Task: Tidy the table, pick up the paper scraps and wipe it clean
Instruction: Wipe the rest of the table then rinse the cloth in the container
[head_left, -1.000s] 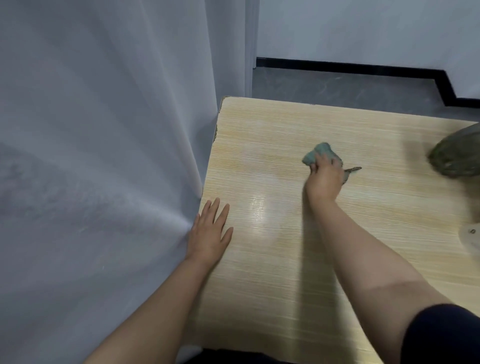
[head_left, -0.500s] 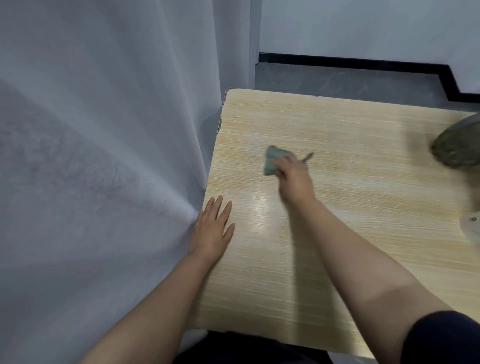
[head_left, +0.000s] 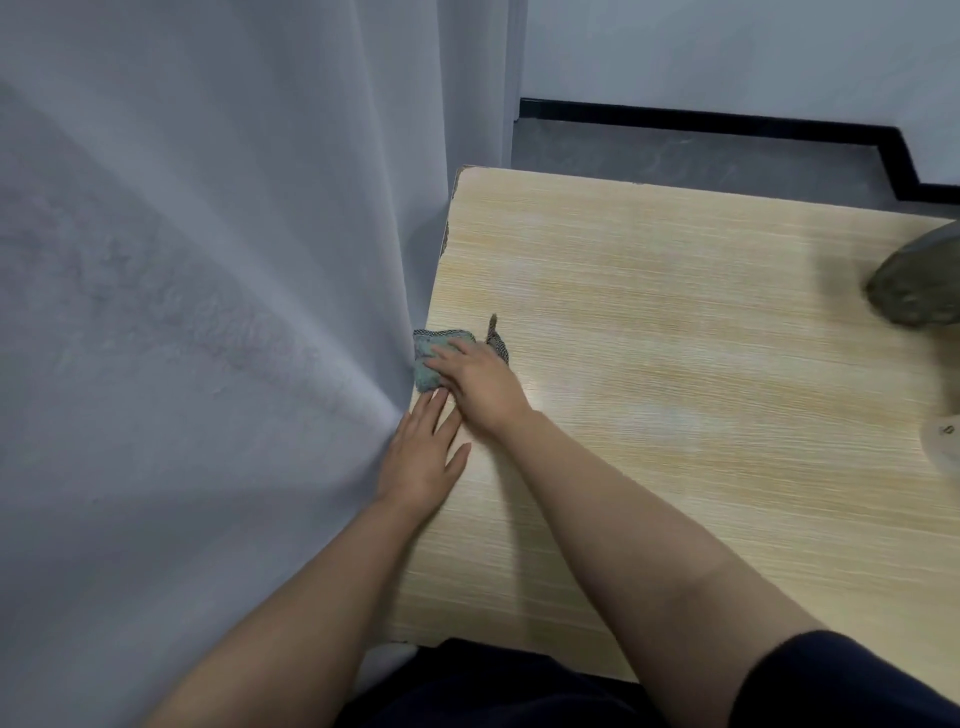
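Observation:
A small teal cleaning cloth lies at the left edge of the light wooden table, with a dark patterned corner sticking out behind my hand. My right hand presses down on the cloth with its fingers laid flat over it. My left hand rests flat on the table's left edge just in front of the cloth, fingers straight and spread, fingertips almost touching the cloth. No paper scraps show on the table.
A pale grey curtain hangs against the table's left side. A grey-green rounded object sits at the right edge, and a pale round object is cut off below it. Grey floor and black baseboard lie beyond.
My right hand has slid the cloth leftward across the table, from its middle to the left edge beside my left hand. The left hand has stayed put.

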